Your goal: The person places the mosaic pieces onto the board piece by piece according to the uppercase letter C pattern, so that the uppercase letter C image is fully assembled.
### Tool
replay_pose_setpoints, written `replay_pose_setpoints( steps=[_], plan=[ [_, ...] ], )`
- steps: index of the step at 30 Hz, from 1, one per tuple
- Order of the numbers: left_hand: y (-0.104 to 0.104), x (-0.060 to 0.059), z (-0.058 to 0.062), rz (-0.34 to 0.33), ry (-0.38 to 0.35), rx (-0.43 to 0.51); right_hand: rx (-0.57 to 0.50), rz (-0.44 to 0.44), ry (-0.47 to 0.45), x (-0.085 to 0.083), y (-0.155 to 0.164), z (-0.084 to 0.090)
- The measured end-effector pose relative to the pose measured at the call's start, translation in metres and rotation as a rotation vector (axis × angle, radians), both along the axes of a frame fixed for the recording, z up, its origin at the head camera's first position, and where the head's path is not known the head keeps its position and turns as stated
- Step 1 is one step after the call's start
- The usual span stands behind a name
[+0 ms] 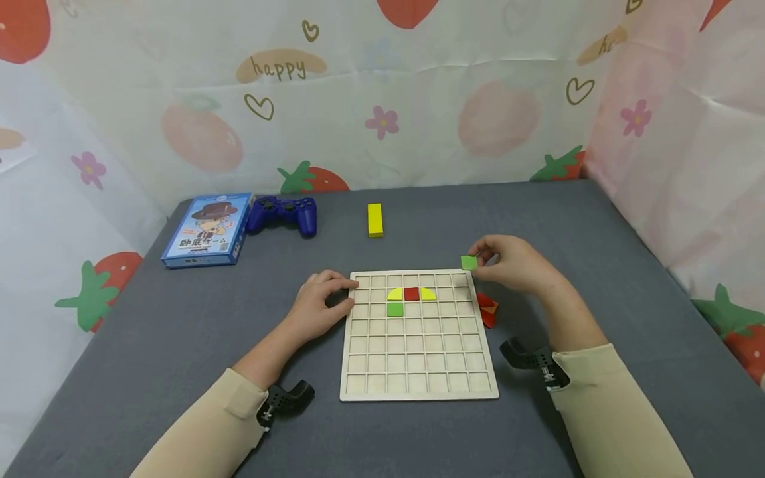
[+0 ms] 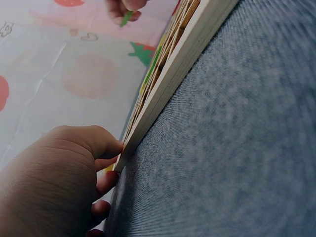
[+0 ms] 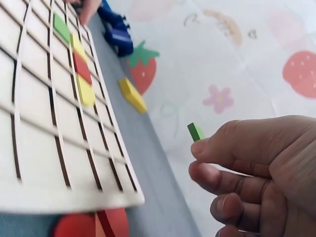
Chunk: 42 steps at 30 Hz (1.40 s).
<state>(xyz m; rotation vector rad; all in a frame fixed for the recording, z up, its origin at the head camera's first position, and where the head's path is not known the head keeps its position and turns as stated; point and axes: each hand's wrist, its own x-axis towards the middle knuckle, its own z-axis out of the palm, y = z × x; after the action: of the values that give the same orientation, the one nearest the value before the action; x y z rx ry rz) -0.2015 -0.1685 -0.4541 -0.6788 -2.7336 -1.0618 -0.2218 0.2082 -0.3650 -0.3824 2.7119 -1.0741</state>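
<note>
My right hand (image 1: pixel 508 262) pinches a small green square tile (image 1: pixel 469 263) between thumb and fingertips, above the far right corner of the wooden grid board (image 1: pixel 418 396). In the right wrist view the green tile (image 3: pixel 195 132) stands out edge-on beyond the thumb. My left hand (image 1: pixel 317 302) rests its thumb and fingertips against the board's left edge, near the far corner. On the grid, a red square tile (image 1: pixel 411 294) lies between two yellow rounded tiles, one left (image 1: pixel 396 294) and one right (image 1: pixel 427 294). Another green square tile (image 1: pixel 395 309) lies below the left yellow one.
Red and orange pieces (image 1: pixel 487 311) lie against the board's right side. Behind the board is a yellow block (image 1: pixel 374 220). A blue game controller (image 1: pixel 282 214) sits beside a blue illustrated box (image 1: pixel 208 230) at the back left. A printed curtain (image 1: pixel 382 86) hangs behind the table.
</note>
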Motion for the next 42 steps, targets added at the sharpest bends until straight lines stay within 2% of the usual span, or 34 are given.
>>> replay_pose_setpoints(
  steps=[12,20,30,42],
  plan=[
    [0.001,0.001,0.0,0.004,0.007,-0.001,-0.033,0.07,0.042,0.014,-0.025,0.015],
    [0.001,0.0,0.0,0.008,0.001,-0.007,-0.055,0.128,0.07,0.024,-0.042,0.018],
    [0.002,0.0,0.002,0.015,-0.011,-0.019,-0.032,0.259,0.089,0.03,-0.063,0.008],
    [0.002,0.0,0.001,0.019,-0.009,-0.022,0.046,0.375,0.079,0.035,-0.089,-0.017]
  ],
)
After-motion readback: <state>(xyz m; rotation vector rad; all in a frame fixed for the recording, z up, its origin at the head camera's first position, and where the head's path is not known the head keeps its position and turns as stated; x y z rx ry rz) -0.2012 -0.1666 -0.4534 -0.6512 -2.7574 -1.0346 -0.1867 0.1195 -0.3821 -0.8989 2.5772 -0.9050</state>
